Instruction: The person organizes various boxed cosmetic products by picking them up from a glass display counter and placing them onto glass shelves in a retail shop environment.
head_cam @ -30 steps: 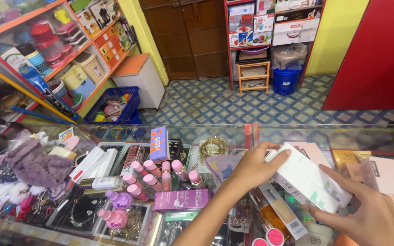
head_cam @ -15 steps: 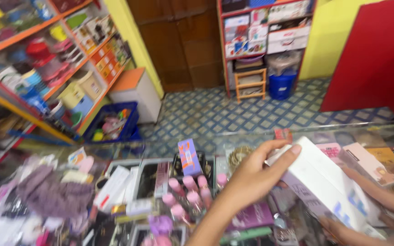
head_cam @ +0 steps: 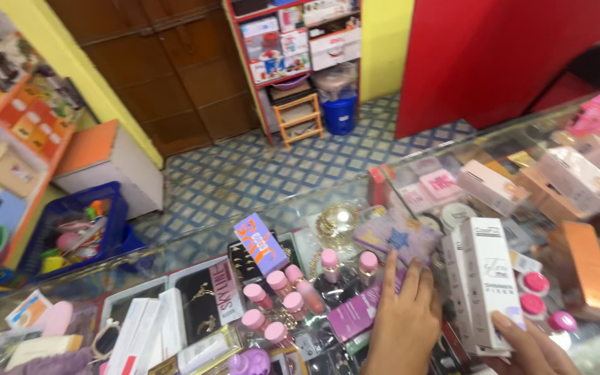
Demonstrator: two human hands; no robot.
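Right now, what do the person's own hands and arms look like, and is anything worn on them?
Both the left hand and the right hand are bare: no gloves, and no rings show on the visible fingers. No sleeve or watch is in view; the wrists are cut off by the frame's edge.

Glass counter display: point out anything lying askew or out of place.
Nothing looks spilled or broken. The purple box leans tilted among the pink-capped bottles. The white carton stands upright, the right hand at its base; the left hand rests flat on the glass counter.
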